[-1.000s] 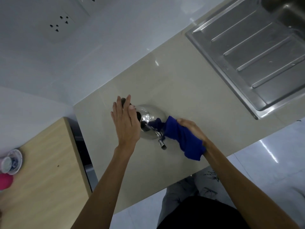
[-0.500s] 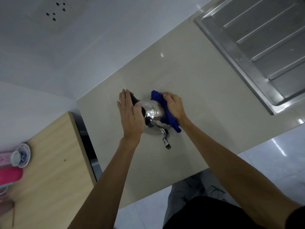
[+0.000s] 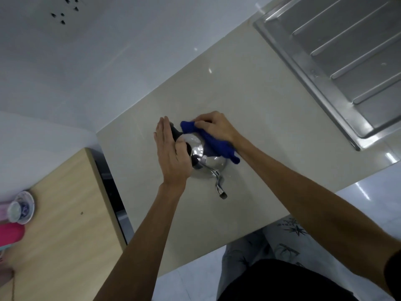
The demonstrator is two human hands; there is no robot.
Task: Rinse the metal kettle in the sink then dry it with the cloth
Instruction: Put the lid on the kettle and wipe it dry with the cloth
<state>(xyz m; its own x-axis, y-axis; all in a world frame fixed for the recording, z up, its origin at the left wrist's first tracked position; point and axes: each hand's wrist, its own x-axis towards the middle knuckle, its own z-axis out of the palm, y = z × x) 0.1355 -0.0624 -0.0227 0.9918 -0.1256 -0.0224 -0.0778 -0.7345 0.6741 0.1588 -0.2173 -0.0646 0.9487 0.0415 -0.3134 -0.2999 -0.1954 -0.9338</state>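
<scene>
A shiny metal kettle (image 3: 211, 162) stands on the beige counter (image 3: 249, 109), its thin curved spout (image 3: 220, 187) pointing toward me. My left hand (image 3: 171, 153) lies over the kettle's black handle (image 3: 174, 131) and holds it steady, thumb against the lid. My right hand (image 3: 214, 127) presses a dark blue cloth (image 3: 208, 141) against the far right side of the kettle's body. Part of the kettle is hidden under both hands and the cloth.
The steel sink's ribbed drainboard (image 3: 347, 61) fills the upper right. A wooden table (image 3: 58, 224) at the lower left carries a patterned cup on a saucer (image 3: 20, 207) and a pink object (image 3: 9, 234). A white wall with a socket (image 3: 64, 11) backs the counter.
My right hand has carried the cloth from the near right side of the kettle, by the spout, round to its far side. The left hand has stayed on the handle.
</scene>
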